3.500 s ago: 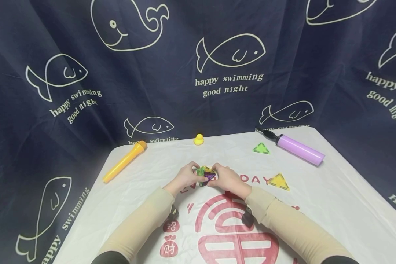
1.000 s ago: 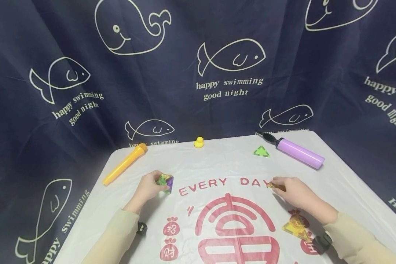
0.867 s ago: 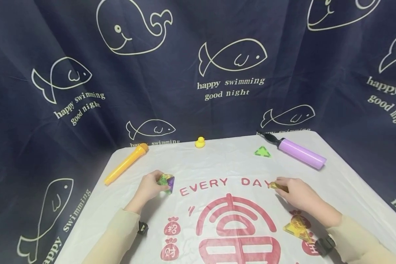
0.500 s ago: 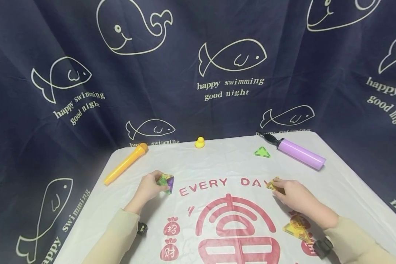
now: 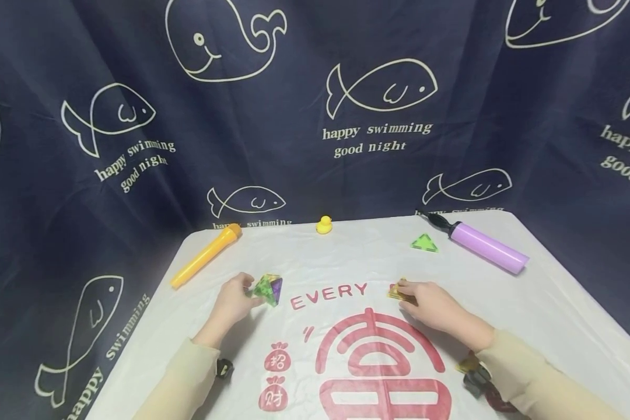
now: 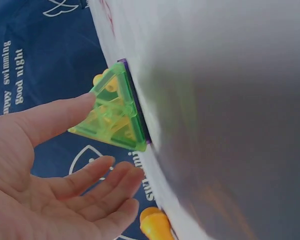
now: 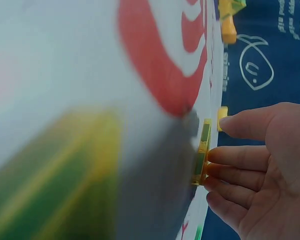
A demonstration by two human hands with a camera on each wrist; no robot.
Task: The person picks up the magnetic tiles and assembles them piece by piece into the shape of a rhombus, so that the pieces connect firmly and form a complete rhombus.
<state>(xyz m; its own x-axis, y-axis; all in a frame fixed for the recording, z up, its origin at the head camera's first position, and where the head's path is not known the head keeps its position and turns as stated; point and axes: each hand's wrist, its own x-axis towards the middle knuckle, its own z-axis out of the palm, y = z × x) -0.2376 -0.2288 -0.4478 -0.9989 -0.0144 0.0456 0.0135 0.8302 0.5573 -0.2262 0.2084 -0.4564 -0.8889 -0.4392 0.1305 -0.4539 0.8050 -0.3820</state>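
A small pyramid of see-through magnetic tiles (image 5: 268, 290), with green, yellow and purple sides, stands on the left of the white tablecloth. My left hand (image 5: 228, 303) is beside it; in the left wrist view the thumb overlaps the green face (image 6: 125, 107) while the fingers are spread off it. Further right, my right hand (image 5: 430, 303) touches a yellow triangular magnetic tile (image 5: 398, 290) lying flat on the cloth. The right wrist view has the fingertips against the tile's edge (image 7: 202, 155), with the thumb apart. Another yellow tile (image 5: 467, 364) is partly hidden under the right wrist.
A green triangular tile (image 5: 424, 242) lies at the back right, near a purple hand pump (image 5: 488, 248). At the back edge sits a yellow rubber duck (image 5: 324, 225). An orange toy microphone (image 5: 206, 256) lies at the back left. A dark printed curtain (image 5: 273, 140) hangs behind the table.
Earlier both hands held the pyramid mid-table; it then went left in my left hand, whose fingers have now spread off it. My right hand has brought a yellow tile leftward.
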